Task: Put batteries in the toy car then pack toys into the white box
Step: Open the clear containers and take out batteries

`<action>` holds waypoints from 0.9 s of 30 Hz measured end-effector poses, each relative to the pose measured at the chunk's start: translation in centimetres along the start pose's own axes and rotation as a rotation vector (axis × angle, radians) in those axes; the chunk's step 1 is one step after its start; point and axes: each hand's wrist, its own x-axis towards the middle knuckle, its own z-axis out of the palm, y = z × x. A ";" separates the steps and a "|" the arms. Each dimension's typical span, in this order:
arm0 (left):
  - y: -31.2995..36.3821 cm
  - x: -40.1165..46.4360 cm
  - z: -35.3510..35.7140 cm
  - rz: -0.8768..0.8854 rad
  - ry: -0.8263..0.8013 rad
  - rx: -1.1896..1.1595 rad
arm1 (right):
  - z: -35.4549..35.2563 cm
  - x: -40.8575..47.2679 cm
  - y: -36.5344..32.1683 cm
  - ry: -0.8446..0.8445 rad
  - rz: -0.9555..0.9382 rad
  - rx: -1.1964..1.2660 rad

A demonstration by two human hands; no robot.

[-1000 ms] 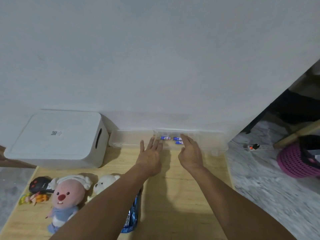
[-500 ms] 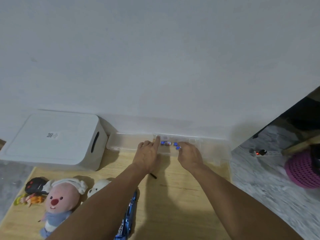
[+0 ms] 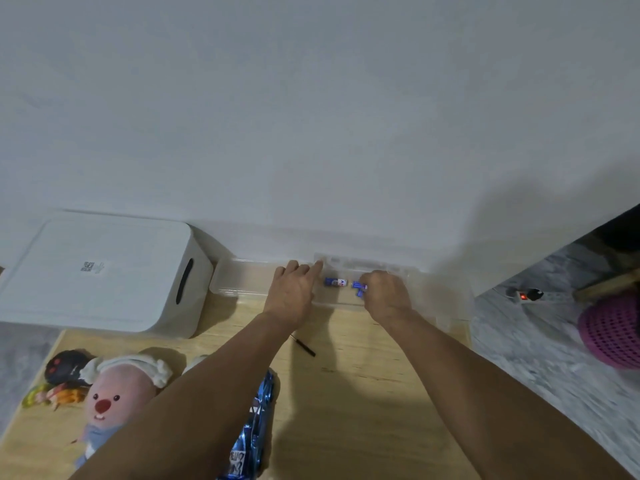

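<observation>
A clear plastic box (image 3: 242, 282) lies along the wall at the back of the wooden table. Inside it a blue battery (image 3: 335, 282) lies loose. My right hand (image 3: 384, 295) has curled fingers that pinch other blue batteries (image 3: 360, 288) in the box. My left hand (image 3: 294, 289) rests on the box's front edge, index finger stretched onto the lid. The white box (image 3: 104, 271) stands closed at the back left. The blue toy car (image 3: 254, 424) lies near the front, partly hidden under my left forearm.
A pink plush (image 3: 114, 396), a black toy (image 3: 64, 367), a small orange-yellow toy (image 3: 52, 396) and a white plush (image 3: 197, 360) sit at the front left. A small black screwdriver (image 3: 304, 346) lies mid-table. Right of the table are grey floor, a power strip (image 3: 526, 295) and a pink basket (image 3: 613, 330).
My right hand's fingers have curled around batteries in the clear box. My left hand's fingers went from spread to bent with the index finger pointing. The view shifted slightly.
</observation>
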 end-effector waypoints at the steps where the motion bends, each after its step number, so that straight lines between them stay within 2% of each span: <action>1: -0.1 0.1 0.0 0.001 0.010 -0.004 | 0.1 0.2 0.0 0.002 -0.010 -0.019; 12: -1.0 0.5 0.1 -0.012 -0.018 -0.093 | -0.3 0.3 -1.1 -0.019 -0.004 -0.310; 19: -0.9 0.7 -0.4 -0.011 -0.076 -0.093 | -0.5 1.1 -0.8 -0.096 -0.029 -0.246; 27: -1.0 0.8 -0.5 -0.010 -0.095 -0.091 | -0.6 0.9 -0.5 -0.092 -0.081 -0.129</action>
